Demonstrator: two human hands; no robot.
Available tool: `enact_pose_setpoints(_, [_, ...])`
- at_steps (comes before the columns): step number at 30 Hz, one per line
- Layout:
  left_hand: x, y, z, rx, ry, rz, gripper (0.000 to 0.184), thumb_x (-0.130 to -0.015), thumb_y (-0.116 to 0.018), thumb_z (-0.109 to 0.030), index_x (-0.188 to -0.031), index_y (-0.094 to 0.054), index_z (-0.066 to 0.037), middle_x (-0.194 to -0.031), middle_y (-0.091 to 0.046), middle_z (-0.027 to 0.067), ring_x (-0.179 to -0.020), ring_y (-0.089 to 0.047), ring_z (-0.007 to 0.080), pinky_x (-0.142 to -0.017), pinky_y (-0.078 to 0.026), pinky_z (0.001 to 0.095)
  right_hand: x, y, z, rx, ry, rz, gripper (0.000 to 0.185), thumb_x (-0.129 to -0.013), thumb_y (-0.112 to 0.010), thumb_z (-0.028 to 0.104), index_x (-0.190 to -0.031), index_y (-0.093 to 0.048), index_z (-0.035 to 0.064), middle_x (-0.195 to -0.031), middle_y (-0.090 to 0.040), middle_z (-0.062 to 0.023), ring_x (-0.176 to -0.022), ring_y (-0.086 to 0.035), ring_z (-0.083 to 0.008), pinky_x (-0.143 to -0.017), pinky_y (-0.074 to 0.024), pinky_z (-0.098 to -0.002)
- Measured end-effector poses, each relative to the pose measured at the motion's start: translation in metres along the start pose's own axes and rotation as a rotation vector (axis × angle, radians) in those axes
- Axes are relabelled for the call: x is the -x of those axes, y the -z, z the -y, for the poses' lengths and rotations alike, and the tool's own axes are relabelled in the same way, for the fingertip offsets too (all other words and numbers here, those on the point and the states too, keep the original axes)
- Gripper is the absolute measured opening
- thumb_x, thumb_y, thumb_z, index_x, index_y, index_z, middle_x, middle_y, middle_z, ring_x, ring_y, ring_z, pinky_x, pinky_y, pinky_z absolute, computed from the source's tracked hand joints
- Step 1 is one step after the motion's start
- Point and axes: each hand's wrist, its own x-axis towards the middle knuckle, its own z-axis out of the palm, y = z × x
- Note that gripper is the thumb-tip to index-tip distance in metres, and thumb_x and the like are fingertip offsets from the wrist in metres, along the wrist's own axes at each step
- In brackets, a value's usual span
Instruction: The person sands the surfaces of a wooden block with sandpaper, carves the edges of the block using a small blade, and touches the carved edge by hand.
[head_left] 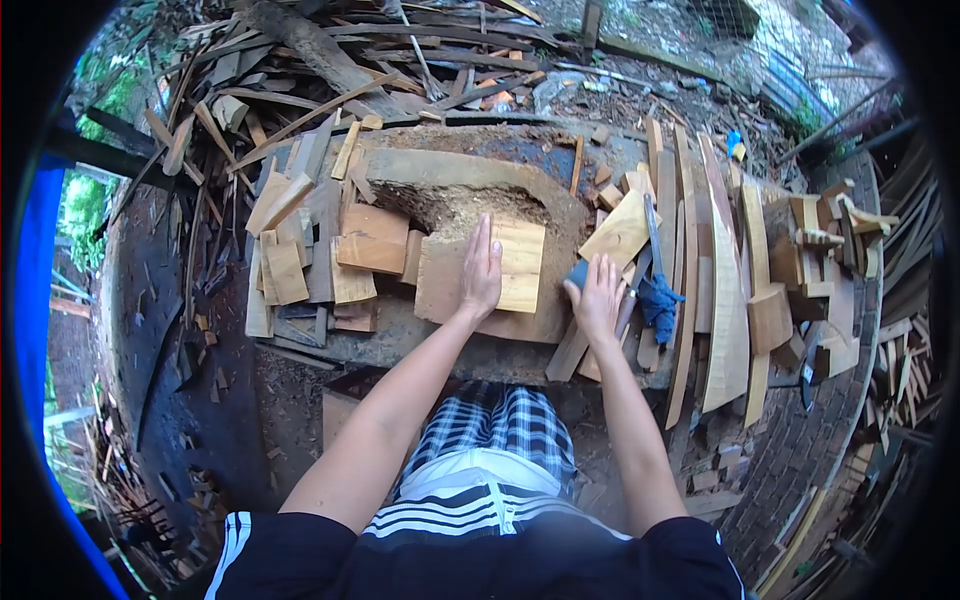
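Head view: a pale wooden block [521, 266] is placed near the middle of a wood-strewn worktop [395, 338], with sawdust [445, 203] spread behind it.
The left hand [483, 268] is set at the block's left side, fingers straight, its grip released. The right hand [599, 300] is held released too, just beside a pale offcut [615, 229]; whether it is touched cannot be told. To the right, 1 cloth-wrapped tool [659, 306] is laid near long wood strips [725, 300].
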Motion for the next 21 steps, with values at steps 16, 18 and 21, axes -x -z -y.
enact_pose_setpoints(16, [0.048, 0.052, -0.042, 0.328, 0.270, -0.142, 0.061, -0.101, -0.050, -0.029, -0.150, -0.029, 0.001, -0.134, -0.055, 0.0281, -0.125, -0.054, 0.0416, -0.106, -0.041, 0.0457, -0.001, 0.102, 0.136, -0.730, 0.303, 0.102, 0.028, -0.088, -0.066, 0.006, -0.112, -0.052, 0.0031, -0.111, -0.067, -0.0211, -0.101, -0.068, -0.0345, -0.078, -0.0537, -0.0433])
enact_pose_setpoints(18, [0.061, 0.059, -0.032, 0.253, 0.221, -0.190, 0.060, -0.100, -0.052, -0.027, -0.150, -0.030, 0.000, -0.134, -0.055, 0.0266, -0.122, -0.056, 0.0395, -0.105, -0.042, 0.0442, 0.001, 0.124, 0.146, -0.585, 0.402, 0.081, 0.028, -0.088, -0.065, 0.004, -0.114, -0.053, 0.0041, -0.117, -0.066, -0.0194, -0.102, -0.068, -0.0326, -0.080, -0.0539, -0.0420])
enact_pose_setpoints(21, [0.089, 0.079, -0.023, 0.236, 0.296, -0.255, 0.046, -0.097, -0.056, -0.015, -0.141, -0.048, -0.003, -0.136, -0.054, 0.0199, -0.109, -0.064, 0.0316, -0.094, -0.050, 0.0373, -0.010, 0.119, 0.139, -0.367, 0.722, -0.066, 0.032, -0.086, -0.061, 0.001, -0.117, -0.056, 0.0069, -0.123, -0.065, -0.0150, -0.108, -0.065, -0.0351, -0.089, -0.0524, -0.0465])
